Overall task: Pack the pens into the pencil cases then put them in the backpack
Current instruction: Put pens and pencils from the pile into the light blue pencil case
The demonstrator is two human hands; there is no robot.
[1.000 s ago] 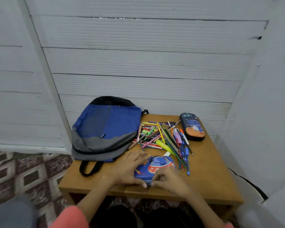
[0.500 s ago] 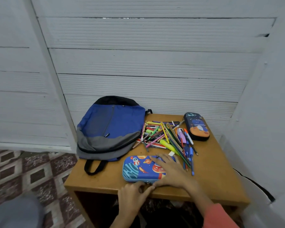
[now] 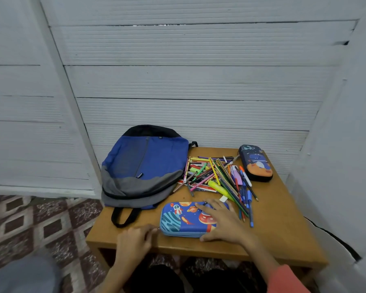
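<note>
head view: right hand (image 3: 224,223) lies flat hiding part of pencil case (image 3: 182,219); left hand (image 3: 133,240) blurred, grip unclear.

Matt cloth backpack (image 3: 145,163) — smooth wooden table (image 3: 283,225)

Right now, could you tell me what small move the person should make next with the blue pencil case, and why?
Probably draw the left hand along the edge of the blue pencil case to unzip it: the case looks shut, the right hand presses it flat, and the pens lie loose behind.
</note>
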